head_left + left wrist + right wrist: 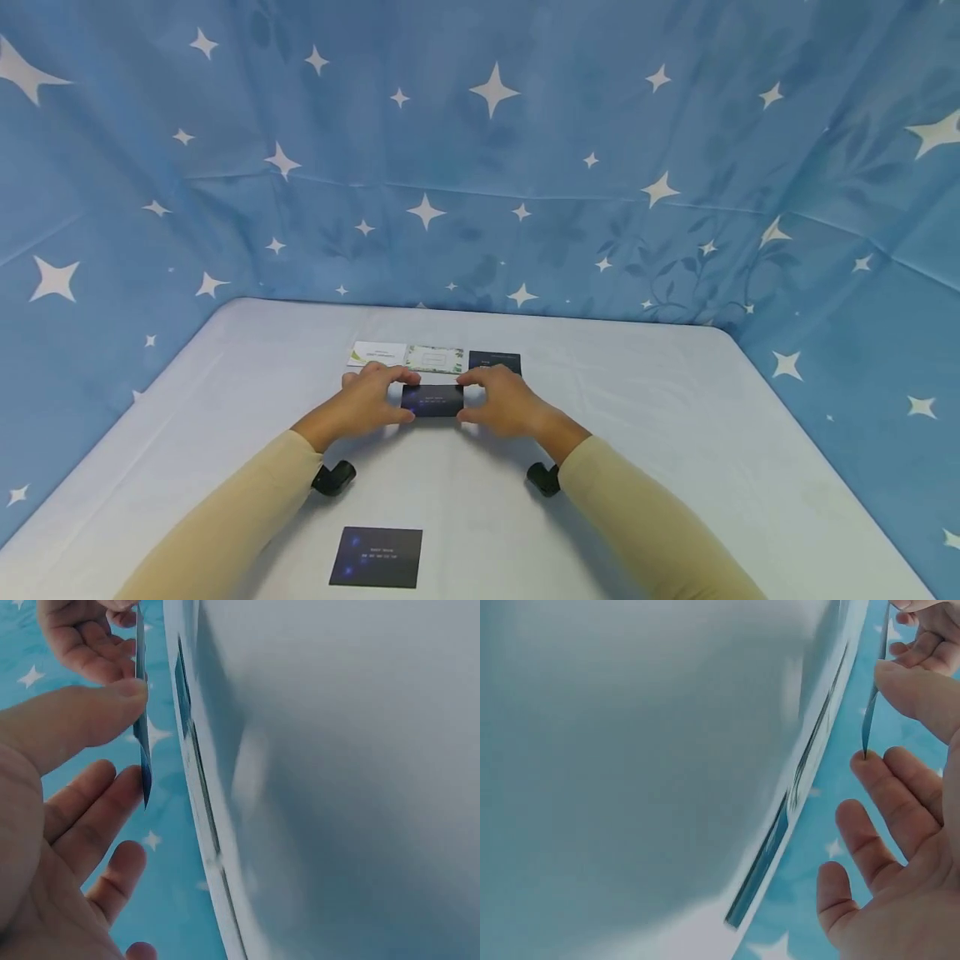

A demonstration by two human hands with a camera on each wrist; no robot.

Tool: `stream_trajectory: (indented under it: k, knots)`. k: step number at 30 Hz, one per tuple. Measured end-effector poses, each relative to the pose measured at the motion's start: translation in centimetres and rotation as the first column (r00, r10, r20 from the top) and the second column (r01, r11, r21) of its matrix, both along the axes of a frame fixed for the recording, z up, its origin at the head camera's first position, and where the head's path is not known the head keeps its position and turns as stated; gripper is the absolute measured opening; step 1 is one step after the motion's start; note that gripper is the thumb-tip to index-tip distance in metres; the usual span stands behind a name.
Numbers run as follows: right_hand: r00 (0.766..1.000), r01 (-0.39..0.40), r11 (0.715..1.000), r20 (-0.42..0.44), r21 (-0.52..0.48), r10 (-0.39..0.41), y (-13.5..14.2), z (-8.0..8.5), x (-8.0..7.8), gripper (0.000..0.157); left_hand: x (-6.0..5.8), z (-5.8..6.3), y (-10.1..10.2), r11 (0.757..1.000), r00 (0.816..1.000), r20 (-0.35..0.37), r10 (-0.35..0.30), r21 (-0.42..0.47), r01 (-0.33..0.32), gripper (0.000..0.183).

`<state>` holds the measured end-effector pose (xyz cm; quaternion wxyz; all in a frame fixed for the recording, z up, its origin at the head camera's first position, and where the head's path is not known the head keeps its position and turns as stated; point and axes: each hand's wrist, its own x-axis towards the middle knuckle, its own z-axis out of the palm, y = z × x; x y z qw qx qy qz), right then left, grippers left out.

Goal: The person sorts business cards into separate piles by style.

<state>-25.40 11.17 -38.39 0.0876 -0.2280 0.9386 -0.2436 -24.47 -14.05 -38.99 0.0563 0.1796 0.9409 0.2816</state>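
Note:
A dark card (pixel 432 402) with faint blue glows and pale lettering is held raised over the white table between both hands. My left hand (pixel 367 400) pinches its left end with thumb and fingertips. At the right end, my right hand (pixel 504 402) pinches it the same way. Both wrist views show the card (pixel 142 720) nearly edge-on, slightly bowed, with a thumb against one face. Beyond the hands lie a white card (pixel 380 352), a leaf-bordered card (pixel 435 359) and another dark card (pixel 495 361) in a row.
Nearer the body, a matching dark card (pixel 377 558) lies flat on the white tablecloth (pixel 645 400). Behind the table's far edge hangs a blue curtain (pixel 450 150) with white stars. Black wrist devices (pixel 334 478) sit below the sleeves' cuffs.

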Motion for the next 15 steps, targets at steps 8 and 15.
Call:
stream_trajectory:
  k: [8, 15]
  knots:
    - [0.997, 0.051, 0.998, -0.051, -0.023, -0.052, 3.2, 1.0, -0.8, 0.053, -2.2, 1.0, 3.5, 1.000, 1.000, 0.009, -0.012, -0.017, 0.012, 0.055]
    - [0.991, 0.129, 0.992, -0.021, -0.013, -0.129, 5.5, 1.0, -2.1, 0.056, -4.1, 1.4, 5.9, 1.000, 0.999, 0.043, -0.017, 0.008, 0.017, 0.057]
